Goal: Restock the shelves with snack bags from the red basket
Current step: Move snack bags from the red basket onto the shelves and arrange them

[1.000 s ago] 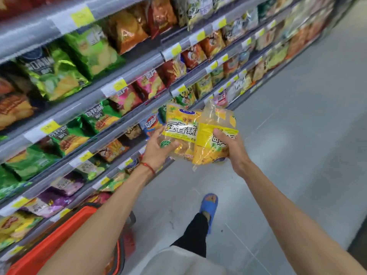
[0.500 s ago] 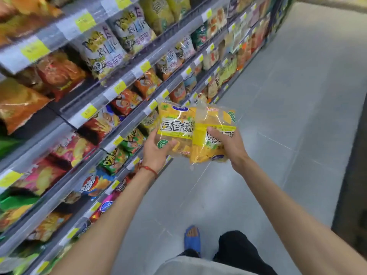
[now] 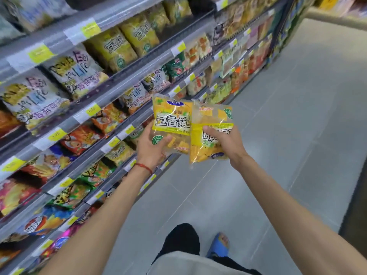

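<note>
Our left hand [image 3: 152, 147] grips one yellow plastic snack bag [image 3: 170, 120]; our right hand [image 3: 224, 141] grips another yellow plastic bag [image 3: 210, 124], edges overlapping.

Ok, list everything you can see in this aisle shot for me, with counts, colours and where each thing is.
left snack bag: one, yellow, held before the shelves
right snack bag: one, yellow and clear, overlapping the left one's edge
matching yellow bags: at least three, yellow, upper shelf
seaweed bags: at least four, white, beside and below those
orange bags: several, orange, lower shelves
price tags: many, yellow on white, shelf rails
floor: one, grey tiles, right side
slipper: one, blue, bottom of view
bracelet: one, red, left wrist
left hand: grips left snack bag
right hand: grips right snack bag
</note>
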### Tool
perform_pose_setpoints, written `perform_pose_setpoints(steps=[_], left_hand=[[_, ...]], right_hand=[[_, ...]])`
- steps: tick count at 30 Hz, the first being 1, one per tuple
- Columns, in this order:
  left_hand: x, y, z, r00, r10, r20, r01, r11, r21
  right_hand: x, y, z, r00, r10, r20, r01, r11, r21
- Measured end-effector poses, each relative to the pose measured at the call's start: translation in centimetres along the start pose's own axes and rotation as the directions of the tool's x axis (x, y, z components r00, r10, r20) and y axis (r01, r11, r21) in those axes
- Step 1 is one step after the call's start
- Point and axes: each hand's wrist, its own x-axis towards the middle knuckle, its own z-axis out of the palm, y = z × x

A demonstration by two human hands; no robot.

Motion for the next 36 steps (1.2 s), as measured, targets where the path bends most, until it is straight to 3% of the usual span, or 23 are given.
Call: perform_pose_setpoints(steps=[10, 20, 27, 36], left_hand=[[12.6, 3.8, 10.7, 0.998, -0.003, -0.065, 0.004, 1.0, 0.014], [29.7, 9.9, 18.1, 0.97, 0.053, -0.236, -0.058, 0.998, -0.012], [36.6, 12.9, 22.9, 0.915, 0.022, -0.403, -0.02, 1.0, 0.01], [40.5, 15.9, 28.4, 0.773, -0.041, -0.634, 0.048, 0.999, -0.006]], right_hand=[[16.4, -5.9, -6.1, 0.999, 0.002, 0.036, 0.0, 0.999, -0.035], [35.2, -15.3, -6.8, 0.997, -0.022, 0.073, 0.024, 0.999, -0.028], [47.3, -18.9, -8.4, 0.971, -0.016, 0.237, 0.022, 1.0, -0.022], [56.7, -23.4, -9.6, 0.881, 0.079, 0.466, -0.021, 0.991, -0.13]])
